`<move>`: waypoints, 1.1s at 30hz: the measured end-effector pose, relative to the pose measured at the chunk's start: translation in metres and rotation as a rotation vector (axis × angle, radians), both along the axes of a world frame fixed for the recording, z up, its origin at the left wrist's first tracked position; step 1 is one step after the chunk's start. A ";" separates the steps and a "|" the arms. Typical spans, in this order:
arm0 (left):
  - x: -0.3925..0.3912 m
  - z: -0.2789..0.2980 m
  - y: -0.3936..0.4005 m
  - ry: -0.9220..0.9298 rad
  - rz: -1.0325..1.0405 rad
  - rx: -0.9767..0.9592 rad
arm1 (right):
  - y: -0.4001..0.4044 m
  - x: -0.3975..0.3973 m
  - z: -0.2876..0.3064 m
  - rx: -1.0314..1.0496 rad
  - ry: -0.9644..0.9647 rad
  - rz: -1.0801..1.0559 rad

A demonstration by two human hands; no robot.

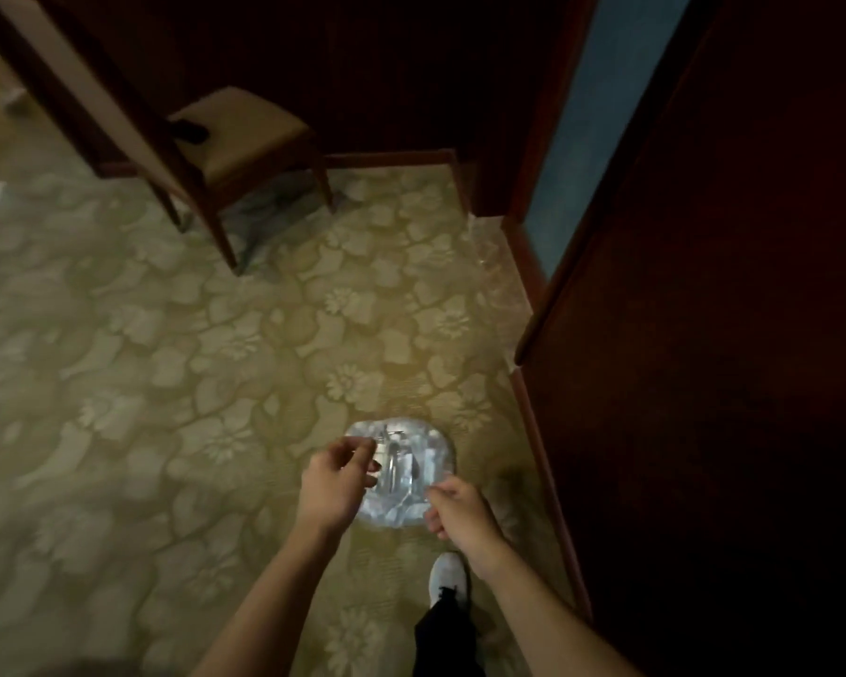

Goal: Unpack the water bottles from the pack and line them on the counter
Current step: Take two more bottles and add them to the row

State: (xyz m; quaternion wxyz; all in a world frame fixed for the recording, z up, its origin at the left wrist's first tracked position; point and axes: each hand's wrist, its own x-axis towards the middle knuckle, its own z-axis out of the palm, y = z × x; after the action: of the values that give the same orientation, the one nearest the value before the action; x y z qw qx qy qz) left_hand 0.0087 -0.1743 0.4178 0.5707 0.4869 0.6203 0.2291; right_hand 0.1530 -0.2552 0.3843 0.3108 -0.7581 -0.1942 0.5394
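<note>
Standing low in the frame's centre on the green floral carpet (177, 334), clear shrink-wrapped pack of water bottles (413, 461), left hand (335, 481) and right hand (455, 510) both pinching its film (blurred, grip uncertain), likely risking a sudden tear spilling bottles.

A: What lies on the green-gold flower-patterned carpet (206, 344)?

B: A clear plastic-wrapped pack of water bottles (401, 473), seen from above, blurred. The left hand (335, 481) hovers over its left edge, fingers curled; the right hand (457, 513) is at its lower right corner, fingers curled too. Whether either grips the wrap cannot be told.

A: And around it?

B: A white shoe (449, 576) just below the pack, a wooden chair with a tan seat (240, 134) farther off, dark wooden panelling (728, 334) on the right.
</note>
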 end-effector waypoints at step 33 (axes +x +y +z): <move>0.046 -0.587 0.138 0.752 -0.597 -0.287 | 0.188 0.020 -0.548 -0.176 -0.004 0.131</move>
State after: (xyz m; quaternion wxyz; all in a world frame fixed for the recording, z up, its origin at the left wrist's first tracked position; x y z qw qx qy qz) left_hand 0.0548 -0.0359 -0.1692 0.4093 0.6086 0.6420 -0.2232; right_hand 0.1731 -0.0676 -0.1637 0.2070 -0.7691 -0.1959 0.5720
